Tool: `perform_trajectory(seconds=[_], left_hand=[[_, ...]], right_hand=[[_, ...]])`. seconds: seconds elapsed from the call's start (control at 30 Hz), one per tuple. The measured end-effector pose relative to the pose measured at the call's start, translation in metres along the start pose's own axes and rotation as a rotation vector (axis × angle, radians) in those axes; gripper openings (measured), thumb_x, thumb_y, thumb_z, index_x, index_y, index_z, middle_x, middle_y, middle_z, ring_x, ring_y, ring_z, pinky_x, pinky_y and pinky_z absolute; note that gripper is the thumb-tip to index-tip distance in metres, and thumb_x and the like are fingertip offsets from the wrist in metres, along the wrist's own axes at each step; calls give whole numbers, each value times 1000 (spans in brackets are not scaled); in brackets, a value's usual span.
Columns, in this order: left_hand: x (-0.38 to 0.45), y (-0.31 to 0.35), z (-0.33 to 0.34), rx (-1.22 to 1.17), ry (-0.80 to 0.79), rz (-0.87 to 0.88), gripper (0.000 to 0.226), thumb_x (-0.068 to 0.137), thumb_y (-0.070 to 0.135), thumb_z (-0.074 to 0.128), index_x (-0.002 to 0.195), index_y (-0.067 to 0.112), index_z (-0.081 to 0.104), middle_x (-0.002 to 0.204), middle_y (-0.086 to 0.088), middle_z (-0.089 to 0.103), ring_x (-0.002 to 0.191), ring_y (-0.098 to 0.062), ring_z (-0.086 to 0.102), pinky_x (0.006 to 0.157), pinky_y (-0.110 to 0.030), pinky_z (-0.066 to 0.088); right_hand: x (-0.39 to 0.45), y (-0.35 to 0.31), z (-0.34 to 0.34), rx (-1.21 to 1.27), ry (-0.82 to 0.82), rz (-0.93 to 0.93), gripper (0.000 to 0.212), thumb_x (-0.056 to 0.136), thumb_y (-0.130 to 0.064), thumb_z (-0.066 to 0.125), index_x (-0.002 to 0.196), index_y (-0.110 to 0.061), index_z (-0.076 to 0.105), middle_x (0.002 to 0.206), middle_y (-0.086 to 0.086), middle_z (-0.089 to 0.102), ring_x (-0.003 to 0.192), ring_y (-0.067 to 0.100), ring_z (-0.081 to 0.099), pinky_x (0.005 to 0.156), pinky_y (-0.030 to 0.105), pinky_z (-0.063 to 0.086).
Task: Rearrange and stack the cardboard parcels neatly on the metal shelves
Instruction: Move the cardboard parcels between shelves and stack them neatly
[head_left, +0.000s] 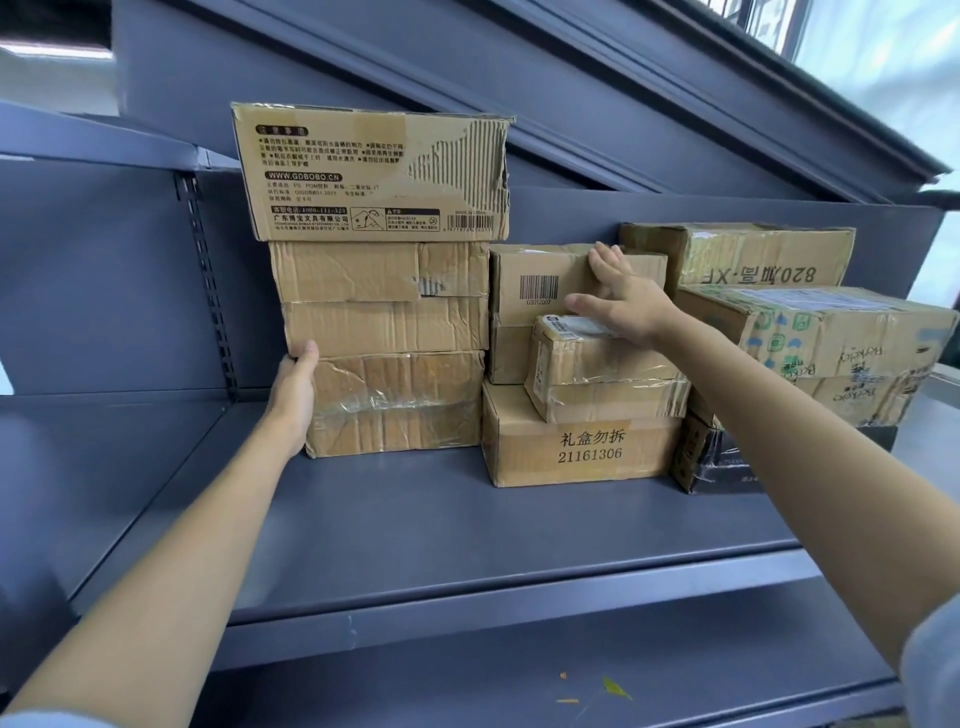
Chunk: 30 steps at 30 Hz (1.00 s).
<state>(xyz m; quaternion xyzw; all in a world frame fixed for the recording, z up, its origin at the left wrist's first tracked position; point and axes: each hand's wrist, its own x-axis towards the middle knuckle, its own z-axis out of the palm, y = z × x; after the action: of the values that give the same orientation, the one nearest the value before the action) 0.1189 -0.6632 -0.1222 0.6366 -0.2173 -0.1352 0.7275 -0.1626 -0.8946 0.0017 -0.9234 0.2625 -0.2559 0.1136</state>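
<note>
Matt grey painted metal shelf (415, 519), creased brown cardboard parcels (384, 322), glossy clear tape, torn corrugated top box (371, 171)

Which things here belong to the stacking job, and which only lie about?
Job: tall left stack of brown cardboard parcels; middle stack with printed box 21161306; right taped parcels; grey metal shelf; left hand; right hand.

Lying about: small yellow and orange scraps on the lower shelf.
</note>
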Motion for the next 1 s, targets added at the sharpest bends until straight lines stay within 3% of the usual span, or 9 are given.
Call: perform_trajectory(seconds=[0.2,0.33,0.47,0.53,0.63,0.73,0.83,1.0], left_hand=[[-10,3,3,-36,51,0,71,92,56,39,147,14,23,149,-9,33,136,-22,34,114,-43,24],[-17,9,5,-43,-4,-10,99,70,73,47,149,20,18,152,-1,30,138,-20,29,115,-45,20],[-16,13,4,-23,57,45,65,99,39,37,150,14,6,151,-1,25,129,-13,33,111,-32,17],[-16,16,2,-1,22,54,62,100,36,37,150,14,9,149,3,28,125,-8,34,111,-30,18],[-16,17,2,44,-49,21,65,98,41,39,151,17,9,154,2,23,139,-17,27,114,-33,16],[-21,23,-2,205,-50,25,72,97,47,37,150,18,-2,157,1,12,143,-18,17,114,-36,11],[-23,32,-11,427,-53,101,94,84,61,45,149,23,-11,159,2,0,144,-22,14,117,-45,10],[-64,62,-3,762,3,239,83,92,37,51,150,18,-6,158,-3,-8,145,-23,-5,118,-43,2]], right_hand=[[1,1,2,-25,-16,1,79,93,-41,50,150,-9,7,159,3,-3,146,15,-9,114,26,-2],[-1,-2,1,-44,5,-1,78,94,-42,49,150,-6,9,159,6,-2,146,17,-7,115,27,0],[-7,-8,-1,-89,98,-22,73,95,-42,46,150,-7,12,159,6,3,146,17,-1,117,33,3],[-10,-14,-1,-123,48,-23,71,96,-43,43,150,-7,12,159,7,3,146,18,1,117,34,4],[-14,-22,3,-156,-26,15,74,96,-48,39,150,-6,10,159,7,-2,146,20,2,117,37,4],[-16,-24,5,-156,23,24,77,95,-52,38,150,-7,9,159,8,-1,146,18,-2,119,38,2],[-27,-20,5,-162,50,17,75,95,-50,38,150,-8,10,159,9,3,146,19,-1,118,38,1],[-62,-6,-1,-178,77,-21,72,96,-50,37,149,-6,16,157,12,13,146,24,2,118,40,2]])
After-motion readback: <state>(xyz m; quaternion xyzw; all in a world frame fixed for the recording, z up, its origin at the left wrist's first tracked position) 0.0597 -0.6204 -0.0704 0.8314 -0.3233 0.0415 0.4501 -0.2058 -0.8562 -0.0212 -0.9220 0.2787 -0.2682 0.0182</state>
